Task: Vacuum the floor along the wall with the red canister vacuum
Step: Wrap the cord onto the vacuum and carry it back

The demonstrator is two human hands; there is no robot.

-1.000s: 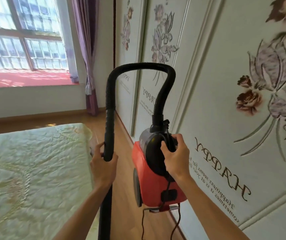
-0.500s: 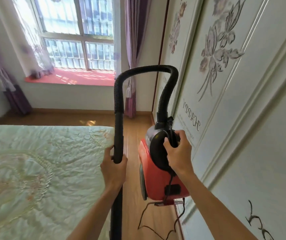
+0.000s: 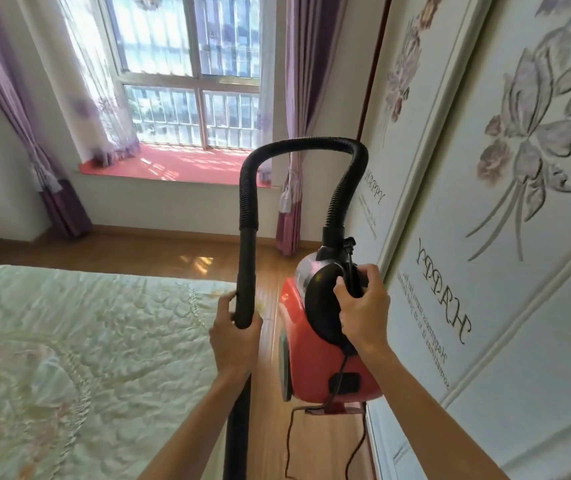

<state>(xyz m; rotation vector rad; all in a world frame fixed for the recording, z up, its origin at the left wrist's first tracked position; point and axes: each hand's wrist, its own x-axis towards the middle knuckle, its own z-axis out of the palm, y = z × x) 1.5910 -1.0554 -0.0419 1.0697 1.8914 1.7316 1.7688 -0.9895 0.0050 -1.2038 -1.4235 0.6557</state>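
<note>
The red canister vacuum [image 3: 306, 355] hangs in the air above the wooden floor [image 3: 315, 441], close to the white flowered wall panels [image 3: 485, 271] on the right. My right hand [image 3: 363, 306] grips its black carry handle [image 3: 322, 303] at the top. A black ribbed hose [image 3: 298, 143] arches up from the canister and down to the black wand [image 3: 246, 278], which my left hand [image 3: 234, 341] grips. The wand's lower end runs out of view at the bottom. A black power cord [image 3: 291, 441] dangles below the canister.
A bed with a pale green quilted cover [image 3: 80, 358] fills the left, leaving a narrow strip of floor between it and the wall. Ahead are a window with a red sill [image 3: 173, 166] and purple curtains [image 3: 294, 98].
The view has swung left and up, showing more of the window and floor ahead. Both hands keep the same holds on the wand and the canister handle, and the canister stays lifted.
</note>
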